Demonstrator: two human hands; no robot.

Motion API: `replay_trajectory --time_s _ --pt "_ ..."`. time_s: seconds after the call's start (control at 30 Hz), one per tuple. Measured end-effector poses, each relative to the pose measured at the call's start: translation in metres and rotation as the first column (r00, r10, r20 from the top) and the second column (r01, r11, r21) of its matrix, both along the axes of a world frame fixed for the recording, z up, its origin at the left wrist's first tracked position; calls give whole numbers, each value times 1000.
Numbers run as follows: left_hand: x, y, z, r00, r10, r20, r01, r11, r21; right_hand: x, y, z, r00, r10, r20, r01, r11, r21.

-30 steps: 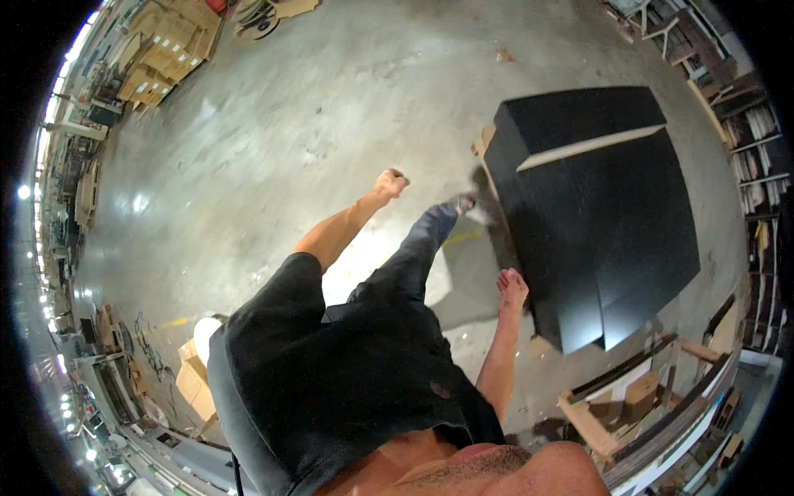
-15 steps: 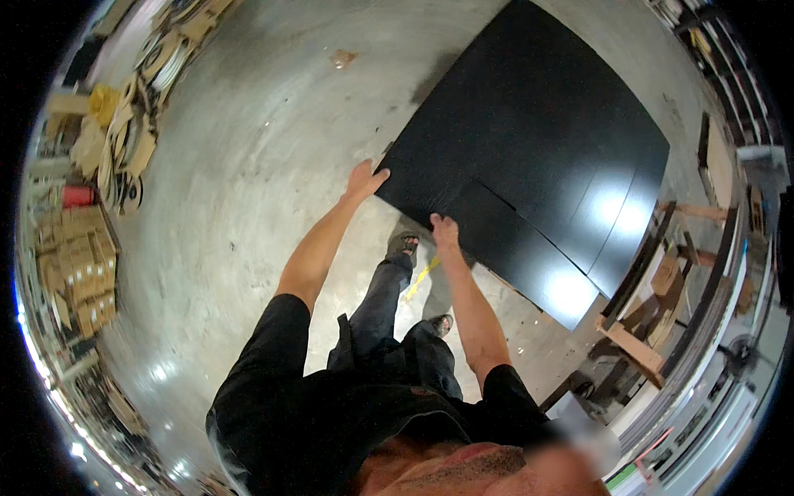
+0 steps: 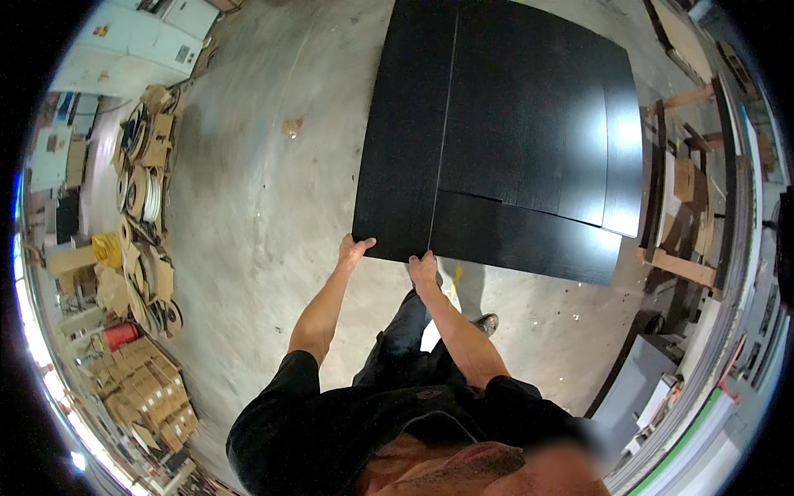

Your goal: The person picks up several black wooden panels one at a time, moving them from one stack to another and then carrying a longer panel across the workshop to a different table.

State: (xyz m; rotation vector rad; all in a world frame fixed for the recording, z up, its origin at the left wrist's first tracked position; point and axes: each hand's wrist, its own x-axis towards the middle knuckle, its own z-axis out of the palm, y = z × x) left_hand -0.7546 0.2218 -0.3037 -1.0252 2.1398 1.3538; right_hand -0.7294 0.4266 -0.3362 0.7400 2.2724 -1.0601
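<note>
A long, narrow black panel [image 3: 405,140] lies along the left side of several wider black panels [image 3: 529,107], with a thin pale line between them. My left hand [image 3: 356,249] grips its near left corner, thumb on top and fingers curled under the edge. At the other end of the same near edge, beside the pale line, my right hand [image 3: 423,271] is closed on the panel with its fingers partly hidden. In front of the wide panels, a shorter black board [image 3: 529,240] overlaps or adjoins them. What supports the panels is hidden beneath them.
Right of the panels stands a wooden frame [image 3: 685,266] beside long rails. A grey box [image 3: 633,384] sits nearer on the right. Along the left are edging rolls [image 3: 149,194], stacked cardboard cartons [image 3: 149,388] and a pale machine cabinet [image 3: 132,50]. Grey concrete floor [image 3: 256,207] spreads between.
My view has turned, so the panels now sit straighter before me. A pale line now separates the narrow left panel from the others. Both hands keep to its near edge.
</note>
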Motion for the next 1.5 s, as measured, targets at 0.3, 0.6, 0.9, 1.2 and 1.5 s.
replay_trajectory --time_s 0.3,0.6,0.9,1.2,1.5 --pt "-7 13 29 997 45 57 -49 996 77 -11 11 42 997 -16 81 27 990 -135" --pt "-10 20 36 997 74 33 -76 994 80 -14 11 50 1000 -19 19 20 996 -84" --pt "3 -22 -16 995 -100 -27 102 992 79 6 15 9 989 80 -124 -94 989 -112" --pt "11 -160 -15 965 -253 74 250 967 50 -15 67 27 966 -247 -77 212 925 -315" --pt "-93 -323 39 990 -139 -17 140 990 8 -94 -3 65 955 -267 -131 245 956 -161"
